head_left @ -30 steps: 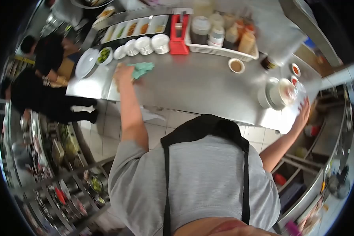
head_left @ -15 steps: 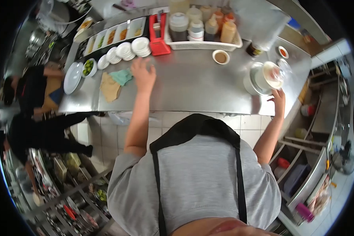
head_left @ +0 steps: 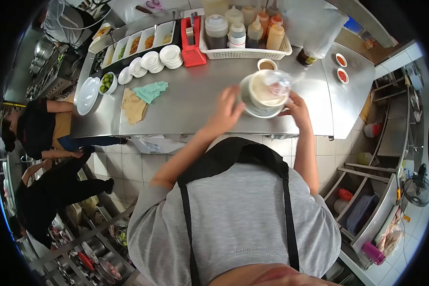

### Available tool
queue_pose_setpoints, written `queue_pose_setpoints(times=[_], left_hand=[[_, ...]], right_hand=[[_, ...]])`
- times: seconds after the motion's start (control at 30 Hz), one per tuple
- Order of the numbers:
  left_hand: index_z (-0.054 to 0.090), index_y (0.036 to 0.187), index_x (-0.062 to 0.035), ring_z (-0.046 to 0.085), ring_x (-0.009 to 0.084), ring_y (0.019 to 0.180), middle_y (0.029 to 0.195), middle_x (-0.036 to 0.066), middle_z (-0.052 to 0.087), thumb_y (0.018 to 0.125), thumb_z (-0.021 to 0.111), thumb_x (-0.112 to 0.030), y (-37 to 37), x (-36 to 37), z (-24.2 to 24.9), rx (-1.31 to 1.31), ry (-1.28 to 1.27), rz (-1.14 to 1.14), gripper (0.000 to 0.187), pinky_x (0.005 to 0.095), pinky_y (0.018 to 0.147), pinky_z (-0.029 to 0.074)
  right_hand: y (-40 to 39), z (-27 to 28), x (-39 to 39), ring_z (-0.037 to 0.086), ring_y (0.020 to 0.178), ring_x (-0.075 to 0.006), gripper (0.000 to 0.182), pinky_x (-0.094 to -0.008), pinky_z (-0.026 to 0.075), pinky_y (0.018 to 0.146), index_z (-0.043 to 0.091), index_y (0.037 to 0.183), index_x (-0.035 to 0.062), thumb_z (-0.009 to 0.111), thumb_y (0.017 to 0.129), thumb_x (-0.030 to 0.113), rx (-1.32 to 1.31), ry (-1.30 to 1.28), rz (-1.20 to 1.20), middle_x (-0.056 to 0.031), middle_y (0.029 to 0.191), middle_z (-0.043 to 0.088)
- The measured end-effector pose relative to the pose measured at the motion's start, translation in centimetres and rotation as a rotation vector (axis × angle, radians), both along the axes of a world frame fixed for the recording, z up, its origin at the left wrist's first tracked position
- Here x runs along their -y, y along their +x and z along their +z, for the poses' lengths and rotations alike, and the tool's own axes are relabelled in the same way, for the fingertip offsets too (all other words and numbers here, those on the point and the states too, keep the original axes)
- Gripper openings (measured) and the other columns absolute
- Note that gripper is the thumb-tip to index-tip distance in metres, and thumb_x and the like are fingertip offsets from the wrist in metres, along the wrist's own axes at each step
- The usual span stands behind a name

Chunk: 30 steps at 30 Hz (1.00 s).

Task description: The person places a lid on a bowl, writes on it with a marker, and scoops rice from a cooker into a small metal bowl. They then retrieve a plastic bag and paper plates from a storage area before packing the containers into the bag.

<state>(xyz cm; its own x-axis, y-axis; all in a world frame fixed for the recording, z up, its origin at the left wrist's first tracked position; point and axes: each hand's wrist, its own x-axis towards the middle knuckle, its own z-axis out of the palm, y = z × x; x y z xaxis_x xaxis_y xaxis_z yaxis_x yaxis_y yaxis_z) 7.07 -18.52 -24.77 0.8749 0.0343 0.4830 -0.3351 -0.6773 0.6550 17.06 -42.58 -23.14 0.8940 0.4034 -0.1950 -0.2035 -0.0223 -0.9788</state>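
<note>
A stack of pale bowls (head_left: pixel 260 112) with a crumpled clear plastic bag (head_left: pixel 279 85) on top is over the front middle of the steel counter (head_left: pixel 190 105). My right hand (head_left: pixel 298 112) grips the stack's right side, its fingers curled round the rim. At the left side, my left hand (head_left: pixel 226 112) is slightly blurred, fingers apart and thumb right at the rim. Just behind the stack is a small dish of brown sauce (head_left: pixel 267 66), partly covered by the bowls in this view.
A white basket of squeeze bottles (head_left: pixel 245 54) stands at the back, beside a red holder (head_left: pixel 193 47). Small plates (head_left: pixel 170 55), green and tan cloths (head_left: pixel 150 91), and a bowl of limes (head_left: pixel 108 83) lie left. Red sauce dishes (head_left: pixel 342 75) sit right. Two people (head_left: pixel 35 121) are at far left.
The stack of bowls has moved left from the counter's right side with my right hand. My left hand has swung right, away from the cloths and small plates, to the bowls.
</note>
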Motion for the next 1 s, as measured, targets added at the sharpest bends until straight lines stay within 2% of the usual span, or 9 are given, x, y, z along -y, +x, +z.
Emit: queue_pose_setpoints(times=[0.1, 0.17, 0.23, 0.27, 0.33, 0.7, 0.77, 0.83, 1.0], left_hand=[[0.05, 0.117, 0.0043, 0.043, 0.0398, 0.112, 0.123, 0.023, 0.046, 0.083, 0.058, -0.022, -0.1, -6.8, 0.2, 0.096, 0.183, 0.374, 0.044, 0.0454, 0.098, 0.033], [0.048, 0.124, -0.0026, 0.036, 0.0387, 0.122, 0.128, 0.022, 0.044, 0.086, 0.053, -0.031, 0.0, -13.3, -1.8, 0.013, 0.369, 0.719, 0.047, 0.0475, 0.102, 0.028], [0.044, 0.128, -0.0036, 0.029, 0.0435, 0.127, 0.138, 0.022, 0.034, 0.086, 0.05, -0.037, -0.7, -17.8, -2.7, -0.296, 0.508, 1.025, 0.054, 0.0544, 0.103, 0.022], [0.044, 0.128, -0.0036, 0.029, 0.0435, 0.127, 0.138, 0.022, 0.034, 0.086, 0.05, -0.037, -1.4, -19.4, -3.7, -0.291, 0.507, 1.028, 0.054, 0.0544, 0.103, 0.022], [0.039, 0.133, -0.0065, 0.019, 0.0434, 0.132, 0.142, 0.021, 0.027, 0.088, 0.044, -0.041, -2.3, -21.1, -5.8, -0.425, 0.59, 0.943, 0.057, 0.0575, 0.104, 0.018], [0.032, 0.137, -0.0039, 0.019, 0.0446, 0.131, 0.144, 0.023, 0.02, 0.091, 0.041, -0.037, -8.5, -12.4, -5.5, -0.359, 0.463, 0.648, 0.058, 0.0527, 0.105, 0.02], [0.032, 0.136, -0.0031, 0.019, 0.0446, 0.131, 0.144, 0.023, 0.02, 0.091, 0.041, -0.038, -8.5, -12.0, -5.2, -0.344, 0.453, 0.619, 0.058, 0.0527, 0.105, 0.02], [0.037, 0.133, -0.0018, 0.019, 0.0444, 0.131, 0.143, 0.023, 0.022, 0.091, 0.044, -0.037, -8.2, -12.5, -4.9, -0.354, 0.378, 0.588, 0.055, 0.0513, 0.105, 0.021], [0.051, 0.118, -0.0016, 0.024, 0.0427, 0.13, 0.138, 0.023, 0.033, 0.089, 0.051, -0.027, -7.4, -14.9, -4.9, -0.291, 0.086, 0.49, 0.039, 0.0454, 0.105, 0.024]], right_hand=[[-0.4, 0.2, -5.4, 0.061, 0.066, -0.0154, 0.039, -0.0278, 0.055, 0.056, 0.049, 0.122, -0.001, 0.055, 0.085, 0.011, -0.012, 0.019, 0.104, -0.0088, 0.097, 0.056], [-0.3, 0.2, -8.6, 0.061, 0.065, -0.0166, 0.04, -0.0281, 0.055, 0.056, 0.047, 0.123, -0.0015, 0.054, 0.086, 0.011, 0.003, 0.036, 0.142, -0.0096, 0.099, 0.055], [0.3, -0.5, -11.3, 0.06, 0.072, -0.0155, 0.039, -0.0278, 0.056, 0.059, 0.047, 0.122, -0.0023, 0.054, 0.087, 0.012, 0.007, 0.061, 0.201, -0.0081, 0.098, 0.053], [0.9, -1.0, -12.6, 0.062, 0.064, -0.0211, 0.041, -0.0303, 0.056, 0.054, 0.044, 0.124, -0.0038, 0.054, 0.085, 0.009, -0.007, 0.099, 0.214, -0.013, 0.103, 0.051], [1.1, -0.7, -14.7, 0.062, 0.067, -0.0203, 0.041, -0.0298, 0.056, 0.057, 0.044, 0.124, -0.0038, 0.053, 0.087, 0.01, -0.019, 0.093, 0.222, -0.0122, 0.102, 0.051], [2.6, -0.6, -17.6, 0.063, 0.068, -0.0215, 0.042, -0.0304, 0.056, 0.057, 0.043, 0.121, -0.0051, 0.057, 0.085, 0.013, -0.027, 0.2, 0.166, -0.0163, 0.104, 0.05], [3.4, 0.4, -15.3, 0.062, 0.067, -0.0188, 0.04, -0.0309, 0.053, 0.056, 0.047, 0.118, -0.0039, 0.059, 0.086, 0.016, 0.311, -0.002, 0.035, -0.0156, 0.103, 0.051], [6.1, 0.5, -12.2, 0.058, 0.066, -0.0189, 0.037, -0.0333, 0.049, 0.057, 0.051, 0.113, -0.003, 0.061, 0.083, 0.017, 0.39, -0.062, -0.125, -0.0164, 0.103, 0.051], [14.0, 2.9, -2.7, 0.048, 0.093, -0.0337, 0.051, -0.0422, 0.039, 0.083, 0.046, 0.115, -0.0022, 0.068, 0.075, 0.019, 1.029, -0.397, -0.877, -0.02, 0.103, 0.049]])
